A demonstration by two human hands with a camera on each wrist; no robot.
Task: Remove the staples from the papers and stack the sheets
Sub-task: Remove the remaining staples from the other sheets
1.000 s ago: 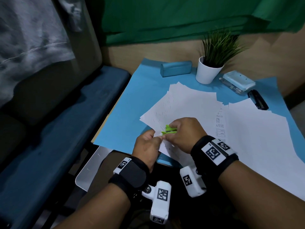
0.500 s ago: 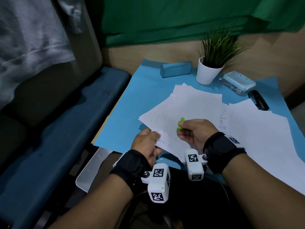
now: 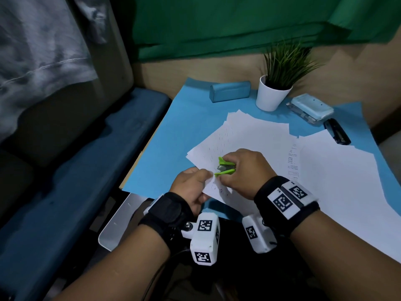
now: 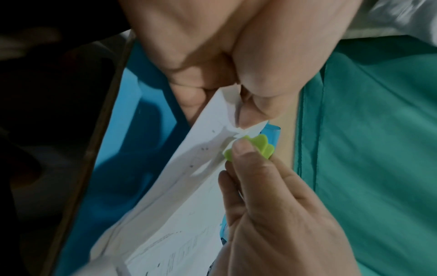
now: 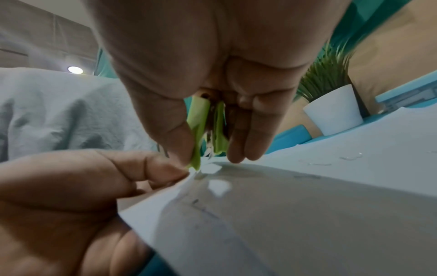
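A stapled set of white papers [image 3: 256,137] lies at the near edge of the blue mat [image 3: 173,153]. My left hand [image 3: 193,181] pinches its near corner [image 4: 227,115] between thumb and fingers. My right hand [image 3: 243,168] grips a green staple remover [image 3: 225,167], whose tips sit at that same corner, right beside my left fingertips [image 5: 165,171]. The remover [image 5: 203,130] points down onto the paper edge, its green wings [image 4: 257,145] under my right thumb. A second spread of loose white sheets [image 3: 347,181] lies to the right.
At the back of the mat stand a blue pouch [image 3: 230,91], a white potted plant [image 3: 271,94], a pale blue hole punch [image 3: 311,107] and a black stapler [image 3: 336,133]. A blue bench [image 3: 76,170] runs along the left. Pulled staples [image 5: 350,157] lie on the paper.
My right hand, pulled back and turned over half a second ago, has returned to the corner with the remover's tips on the paper. My left hand kept its pinch on the corner.
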